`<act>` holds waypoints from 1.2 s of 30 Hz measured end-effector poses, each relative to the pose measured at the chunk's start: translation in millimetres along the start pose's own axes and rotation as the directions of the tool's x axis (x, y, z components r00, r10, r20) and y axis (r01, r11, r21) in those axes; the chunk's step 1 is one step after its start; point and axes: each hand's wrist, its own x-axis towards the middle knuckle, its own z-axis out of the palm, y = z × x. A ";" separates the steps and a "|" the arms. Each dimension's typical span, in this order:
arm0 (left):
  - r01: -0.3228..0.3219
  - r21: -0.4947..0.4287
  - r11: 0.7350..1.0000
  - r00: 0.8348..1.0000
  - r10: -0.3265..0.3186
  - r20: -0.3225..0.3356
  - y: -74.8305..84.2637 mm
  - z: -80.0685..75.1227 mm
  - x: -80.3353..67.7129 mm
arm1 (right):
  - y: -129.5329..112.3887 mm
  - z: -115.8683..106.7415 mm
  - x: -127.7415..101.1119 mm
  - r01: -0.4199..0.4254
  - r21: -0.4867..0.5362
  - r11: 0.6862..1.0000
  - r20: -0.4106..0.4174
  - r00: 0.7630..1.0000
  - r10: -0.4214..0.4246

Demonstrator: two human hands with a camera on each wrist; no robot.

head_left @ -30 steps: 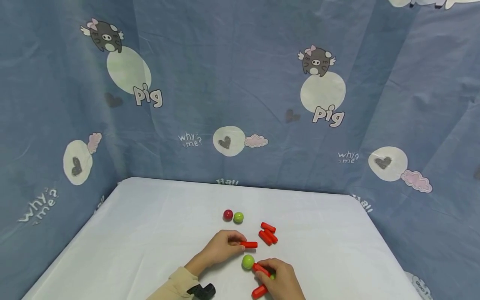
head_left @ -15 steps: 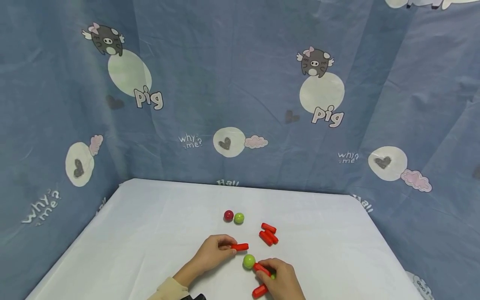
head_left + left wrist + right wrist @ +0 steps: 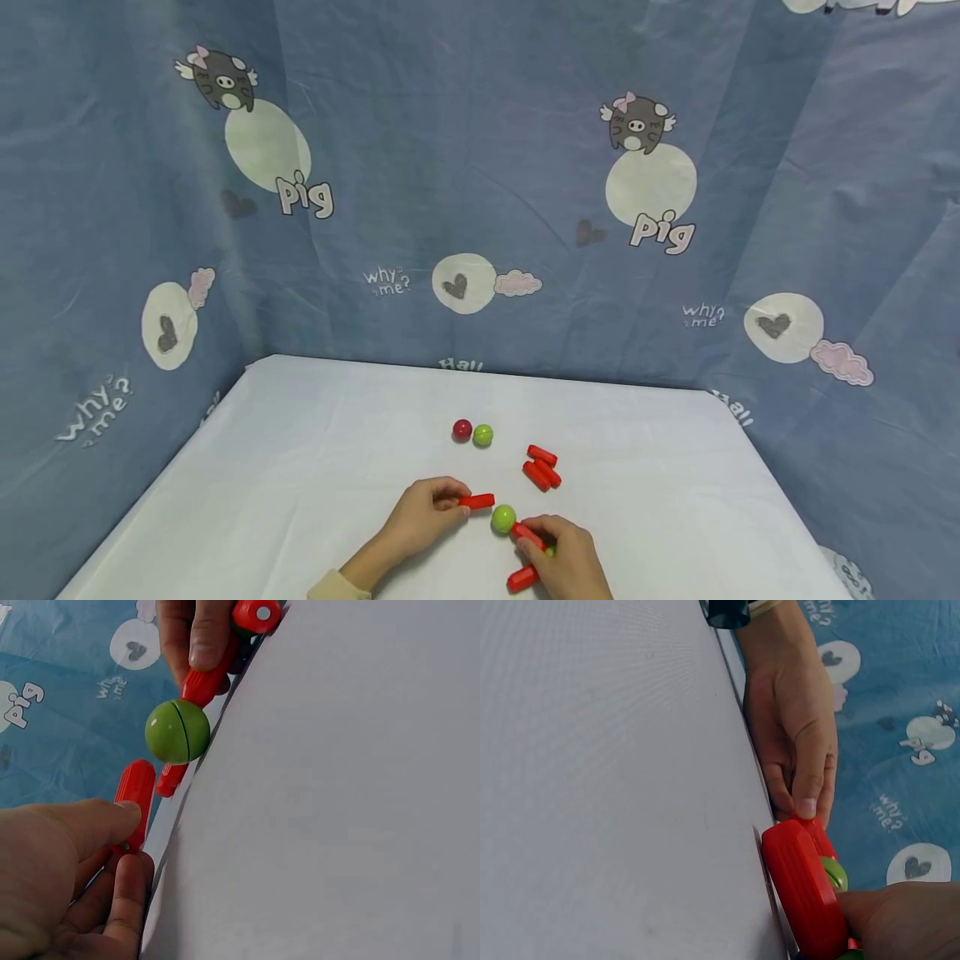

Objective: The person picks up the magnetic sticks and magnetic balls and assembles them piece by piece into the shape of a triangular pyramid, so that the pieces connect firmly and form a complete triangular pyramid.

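In the head view my left hand (image 3: 423, 518) pinches one end of a red ribbed rod (image 3: 477, 502) between thumb and fingers. Its free end points at a green ball (image 3: 504, 519), with a small gap between them. My right hand (image 3: 566, 557) grips a red rod (image 3: 529, 536) whose end meets that ball. A second green ball (image 3: 551, 552), mostly hidden by the right hand, sits at the rod's near end. Another red rod (image 3: 522, 578) extends from there toward the lower left. A seam runs across the first ball (image 3: 178, 732) in the left wrist view.
Beyond the hands, a dark red ball (image 3: 462, 430) and a green ball (image 3: 483, 435) lie side by side on the white table (image 3: 337, 433). Several loose red rods (image 3: 536, 476) are grouped to their right. A blue printed cloth (image 3: 480, 200) hangs behind and at the sides.
My left hand has drawn its rod left and toward me, from beyond the green ball to its left side. The right hand keeps its hold almost in place.
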 end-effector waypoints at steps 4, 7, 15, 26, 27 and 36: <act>0.009 0.012 1.000 1.000 -0.009 0.006 -0.6 -0.3 -4.0 | 0.7 0.3 -0.1 0.010 -0.003 1.000 -0.005 1.000 -0.010; 0.009 0.025 1.000 1.000 -0.010 0.014 -1.0 -0.6 -7.1 | 0.7 0.9 -0.4 0.008 -0.005 1.000 -0.009 1.000 -0.008; -0.020 0.019 1.000 0.999 0.019 0.029 1.0 -0.6 -16.9 | -1.3 1.2 -0.7 -0.022 0.001 1.000 -0.003 1.000 0.022; -0.018 0.057 0.998 0.999 0.017 0.031 0.1 2.2 -22.3 | 0.8 1.8 -1.2 -0.008 0.002 1.000 -0.011 1.000 0.008; -0.019 0.058 0.998 0.999 0.017 0.030 0.2 2.5 -22.4 | 0.9 1.6 -1.0 -0.005 0.003 1.000 -0.010 1.000 0.005; -0.025 0.068 0.997 0.999 0.024 0.024 1.3 3.4 -22.0 | 1.9 0.8 0.4 0.018 0.001 1.000 -0.012 1.000 -0.018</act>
